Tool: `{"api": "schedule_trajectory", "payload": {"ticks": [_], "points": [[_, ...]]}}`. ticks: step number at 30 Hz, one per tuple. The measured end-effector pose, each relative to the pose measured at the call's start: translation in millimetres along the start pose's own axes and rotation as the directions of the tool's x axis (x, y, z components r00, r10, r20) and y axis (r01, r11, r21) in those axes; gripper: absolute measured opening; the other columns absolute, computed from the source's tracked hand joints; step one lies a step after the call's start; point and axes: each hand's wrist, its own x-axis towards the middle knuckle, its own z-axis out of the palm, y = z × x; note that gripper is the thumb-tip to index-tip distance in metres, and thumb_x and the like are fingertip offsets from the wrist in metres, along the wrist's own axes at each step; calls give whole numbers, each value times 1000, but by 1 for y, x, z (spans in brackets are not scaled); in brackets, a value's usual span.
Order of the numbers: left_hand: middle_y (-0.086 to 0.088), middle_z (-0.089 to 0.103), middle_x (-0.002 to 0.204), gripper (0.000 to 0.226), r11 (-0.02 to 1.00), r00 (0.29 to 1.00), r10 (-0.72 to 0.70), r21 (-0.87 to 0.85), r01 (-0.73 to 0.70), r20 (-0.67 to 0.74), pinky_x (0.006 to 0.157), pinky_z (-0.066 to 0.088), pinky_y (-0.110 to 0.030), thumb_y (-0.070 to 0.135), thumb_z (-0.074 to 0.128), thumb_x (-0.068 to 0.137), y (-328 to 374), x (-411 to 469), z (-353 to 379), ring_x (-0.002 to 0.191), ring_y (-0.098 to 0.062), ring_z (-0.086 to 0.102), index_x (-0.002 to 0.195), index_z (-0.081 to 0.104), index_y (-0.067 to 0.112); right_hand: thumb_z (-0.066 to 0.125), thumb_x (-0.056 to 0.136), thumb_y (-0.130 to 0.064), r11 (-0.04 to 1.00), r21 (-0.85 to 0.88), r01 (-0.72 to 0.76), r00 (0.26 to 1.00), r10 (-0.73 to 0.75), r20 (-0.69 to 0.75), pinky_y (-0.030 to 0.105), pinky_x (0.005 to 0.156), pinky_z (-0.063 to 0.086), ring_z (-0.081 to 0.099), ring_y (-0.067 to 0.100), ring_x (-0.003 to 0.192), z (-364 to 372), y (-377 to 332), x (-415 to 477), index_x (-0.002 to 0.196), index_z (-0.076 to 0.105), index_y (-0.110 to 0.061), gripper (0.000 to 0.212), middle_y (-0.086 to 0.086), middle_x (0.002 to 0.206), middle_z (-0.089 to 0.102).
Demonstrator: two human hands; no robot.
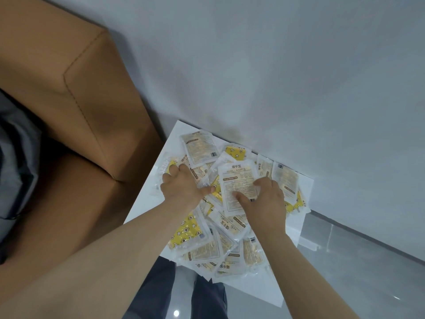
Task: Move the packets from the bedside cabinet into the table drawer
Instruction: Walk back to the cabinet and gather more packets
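Reaching over the near edge of the white bedside cabinet (253, 288), both hands work the heaped hand-warmer packets (207, 247). The left hand (181, 184) curls its fingers into the pile's left side. The right hand (268, 200) pinches the topmost packet (236, 178) between thumb and fingers near the far edge.

Heaped packets (238, 178) hide most of the white cabinet top (259, 288).

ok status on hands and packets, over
Left hand curled into pile of clear and yellow plastic packets. Right hand pinching top clear packet. All on white cabinet top; nothing blocking them.
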Motion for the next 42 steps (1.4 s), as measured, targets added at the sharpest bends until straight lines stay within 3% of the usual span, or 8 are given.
{"api": "schedule_trajectory", "payload": {"ticks": [6,9,14,21,25,30,34,42], "points": [[-8,53,116,84,1000,1000,-6,-23,6,-30,90,44,-42,74,65,64,-4,-1,2,111,-29,45,117,46,11,78,72,-46,988,9,-154,981,151,124,45,97,44,46,31,122,3,-3,13,139,32,-11,88,11,131,47],[-7,53,109,75,992,999,23,-120,-26,-30,81,42,-36,67,69,67,-6,0,3,105,-27,47,111,49,11,79,74,-36,973,123,-197,970,175,169,43,97,44,48,29,120,2,1,16,136,40,-12,77,10,128,49],[-3,54,94,47,963,997,43,-267,-27,56,57,32,-26,56,73,71,-9,7,-5,85,-19,51,83,52,16,79,74,-19,939,261,-223,969,186,159,24,61,40,59,21,91,-7,12,14,103,57,-16,36,1,101,61],[6,47,66,31,888,989,113,-457,-57,95,51,28,-25,31,72,81,-16,4,-22,67,-16,47,65,46,22,79,74,-16,918,264,-295,944,238,226,24,68,44,60,17,92,-18,21,3,123,50,-14,57,0,108,62],[-7,58,77,18,863,968,174,-501,-62,180,60,37,-28,23,65,86,-18,1,-27,72,-21,54,79,59,8,77,76,-14,914,265,-307,934,236,267,16,53,37,58,7,75,-17,22,-2,100,51,-19,36,-6,91,62],[-4,53,83,5,839,939,146,-542,49,312,57,38,-24,14,57,86,-16,-5,-17,71,-15,50,86,54,11,78,75,-15,908,259,-330,922,251,296,20,62,44,62,20,92,-7,23,-7,116,47,-16,52,-1,105,62],[-8,55,121,74,795,916,129,-592,133,379,77,46,-28,47,77,71,-13,-8,-7,105,-21,54,125,50,6,78,76,-14,902,269,-338,916,250,313,22,67,46,62,20,94,-4,26,-6,116,48,-15,50,-1,107,63],[7,66,98,46,787,909,196,-612,78,367,70,45,-22,30,89,60,-4,-13,-7,95,-14,61,98,65,24,77,77,-12,841,363,-402,901,292,322,15,56,41,61,15,82,-4,30,-4,109,56,-10,38,-2,99,65]]}}
